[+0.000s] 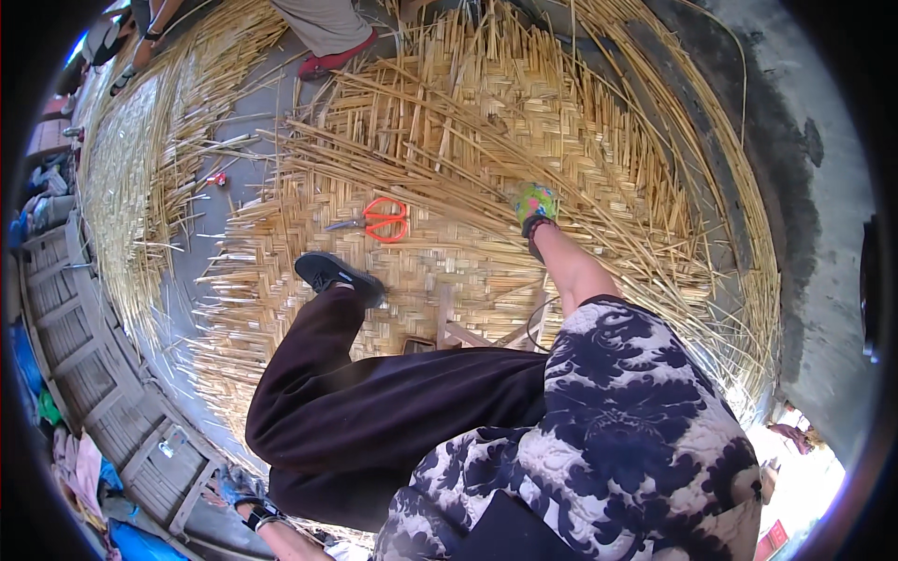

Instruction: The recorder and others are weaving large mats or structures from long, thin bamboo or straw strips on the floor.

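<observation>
My right hand (536, 203), in a green flowered glove, is down on the loose pale strips, which look like split bamboo or cane, lying across a woven mat (421, 266). Its fingers look curled around strips, though their tips are hidden. Far off at the lower left, my left hand (240, 486) wears a blue-grey glove and a dark wristband. Its fingers seem spread, with nothing visible in them, beside a wooden slatted frame. Scissors (383, 222) with orange handles lie on the mat, left of my right hand. My dark shoe (339, 278) rests on the mat below them.
A wooden slatted frame (103, 374) runs along the left. More strips (140, 178) lie at the upper left, near a small red object (217, 179). A person in red shoes (337, 56) stands at the far side; another is at upper left. A grey wall stands right.
</observation>
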`<state>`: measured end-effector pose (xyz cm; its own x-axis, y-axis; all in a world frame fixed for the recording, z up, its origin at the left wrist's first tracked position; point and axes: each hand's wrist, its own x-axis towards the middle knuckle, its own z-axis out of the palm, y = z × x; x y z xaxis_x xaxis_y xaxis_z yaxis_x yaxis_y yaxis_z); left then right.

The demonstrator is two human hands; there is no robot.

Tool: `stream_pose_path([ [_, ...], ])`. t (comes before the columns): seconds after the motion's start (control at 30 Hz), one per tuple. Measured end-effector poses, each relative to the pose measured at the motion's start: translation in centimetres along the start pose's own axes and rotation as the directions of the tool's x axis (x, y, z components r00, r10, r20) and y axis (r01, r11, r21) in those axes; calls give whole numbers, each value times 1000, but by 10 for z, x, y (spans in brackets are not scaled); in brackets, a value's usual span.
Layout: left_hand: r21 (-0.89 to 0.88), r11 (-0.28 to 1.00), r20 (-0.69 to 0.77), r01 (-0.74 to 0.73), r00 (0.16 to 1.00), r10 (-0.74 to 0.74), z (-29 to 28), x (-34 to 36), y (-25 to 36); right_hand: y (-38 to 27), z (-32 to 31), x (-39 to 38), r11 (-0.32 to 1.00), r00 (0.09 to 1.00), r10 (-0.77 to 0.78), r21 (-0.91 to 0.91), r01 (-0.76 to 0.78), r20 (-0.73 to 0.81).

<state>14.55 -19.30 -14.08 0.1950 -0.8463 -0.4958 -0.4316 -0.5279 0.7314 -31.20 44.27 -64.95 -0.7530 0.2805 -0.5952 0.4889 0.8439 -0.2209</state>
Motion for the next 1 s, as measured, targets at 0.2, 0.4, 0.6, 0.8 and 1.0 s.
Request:
stream_pose_path([
  [0.2,306,884,426,-353,881,204,168,-40,-9,104,-78,97,876,786,-446,-387,287,-427],
  [0.4,488,747,210,-452,891,402,94,-102,73,-253,-107,-145,395,606,-664,482,782,-438],
  [0.6,291,745,391,-600,785,480,159,-136,84,-287,-162,-190,439,391,-777,19,898,-493],
  [0.8,262,603,512,-754,638,575,189,-216,96,-294,-118,-193,424,527,-794,345,837,-302],
  [1.0,292,539,534,-790,602,593,157,-236,103,-290,-142,-211,425,505,-769,904,-54,392],
])
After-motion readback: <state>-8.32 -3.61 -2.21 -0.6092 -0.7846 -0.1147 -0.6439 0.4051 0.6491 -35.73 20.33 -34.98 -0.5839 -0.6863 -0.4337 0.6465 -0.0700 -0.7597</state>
